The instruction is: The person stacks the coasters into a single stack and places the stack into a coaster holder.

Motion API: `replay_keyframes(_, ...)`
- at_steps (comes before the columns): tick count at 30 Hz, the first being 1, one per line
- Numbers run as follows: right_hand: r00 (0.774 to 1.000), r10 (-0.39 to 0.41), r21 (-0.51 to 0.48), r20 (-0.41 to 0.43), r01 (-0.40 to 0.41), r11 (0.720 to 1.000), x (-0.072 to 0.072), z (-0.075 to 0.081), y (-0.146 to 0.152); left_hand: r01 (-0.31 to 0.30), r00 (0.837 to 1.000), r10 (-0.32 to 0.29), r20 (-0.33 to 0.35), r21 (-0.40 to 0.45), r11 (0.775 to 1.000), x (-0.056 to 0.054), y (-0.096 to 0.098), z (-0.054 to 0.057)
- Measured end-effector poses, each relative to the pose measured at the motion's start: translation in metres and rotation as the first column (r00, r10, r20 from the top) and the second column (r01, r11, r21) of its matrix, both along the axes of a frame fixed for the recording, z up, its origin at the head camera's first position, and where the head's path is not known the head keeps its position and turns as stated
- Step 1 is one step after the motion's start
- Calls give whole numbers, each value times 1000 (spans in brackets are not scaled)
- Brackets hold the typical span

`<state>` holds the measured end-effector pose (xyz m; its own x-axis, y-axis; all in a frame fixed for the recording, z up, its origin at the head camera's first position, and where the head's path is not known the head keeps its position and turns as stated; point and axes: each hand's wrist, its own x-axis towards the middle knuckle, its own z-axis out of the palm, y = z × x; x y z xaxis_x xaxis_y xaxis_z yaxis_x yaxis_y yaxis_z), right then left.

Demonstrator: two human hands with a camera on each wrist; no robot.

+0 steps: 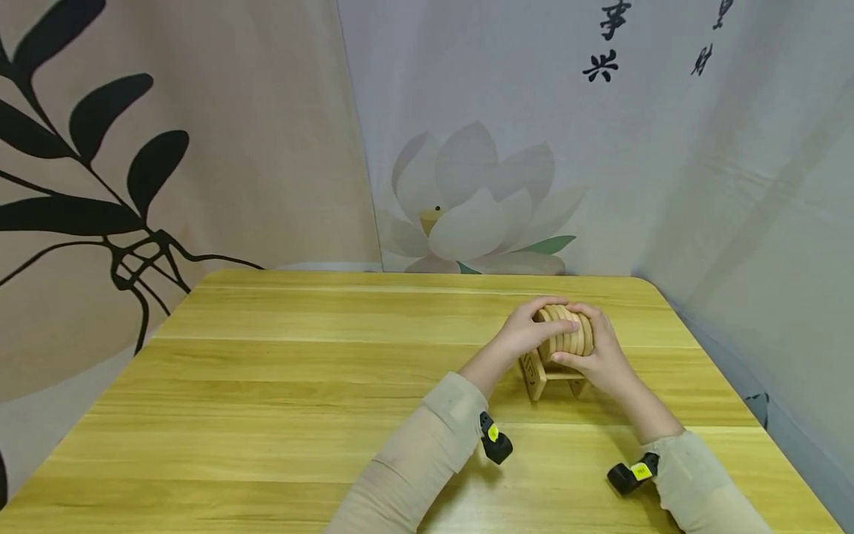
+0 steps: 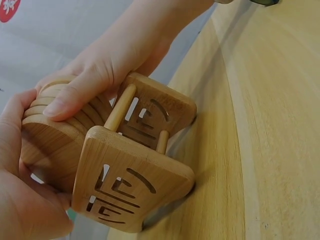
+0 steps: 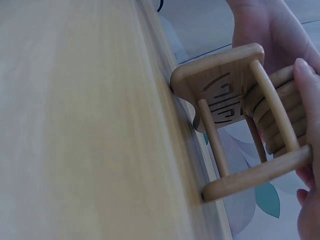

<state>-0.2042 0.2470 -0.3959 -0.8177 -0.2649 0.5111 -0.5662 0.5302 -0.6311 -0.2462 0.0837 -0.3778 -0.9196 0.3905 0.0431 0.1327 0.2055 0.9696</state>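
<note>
A stack of round wooden coasters [image 1: 563,345] is held edge-up between both hands, right over a small wooden coaster rack [image 1: 533,376]. My left hand [image 1: 523,331] grips the stack from the left, its thumb lying across the coasters' edges. From the right, my right hand [image 1: 599,361] holds the same stack, thumb on the near side. In the left wrist view the coasters [image 2: 52,137] sit at the upper side of the rack [image 2: 132,182], between its carved end panels. The right wrist view shows the rack's dowels [image 3: 272,102] in front of the coasters [image 3: 287,112].
The rack stands on a wooden table [image 1: 300,386], toward its far right part. Behind the table's far edge hangs a curtain [image 1: 480,89] with a printed lotus. Black wrist cameras [image 1: 497,439] are strapped at both sleeves.
</note>
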Motion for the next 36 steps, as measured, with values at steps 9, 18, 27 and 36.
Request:
replay_keyframes(9, 999, 27, -39, 32, -26, 999, -12, -19, 11, 10, 1000, -10, -1, -5, 1000, 1, 0, -2)
replay_keyframes(18, 997, 5, -42, 78, -2, 999, -4, -19, 9, 55, 998, -55, -8, -33, 998, 1, -3, -3)
replay_keyframes(27, 984, 2, -36, 180, 5, 999, -3, -20, 7, 81, 997, -82, -14, -58, 995, -4, -3, -6)
replay_keyframes(36, 989, -19, -25, 148, 23, 999, -3, -20, 7, 92, 996, -93, -12, -39, 995, -6, -3, -10)
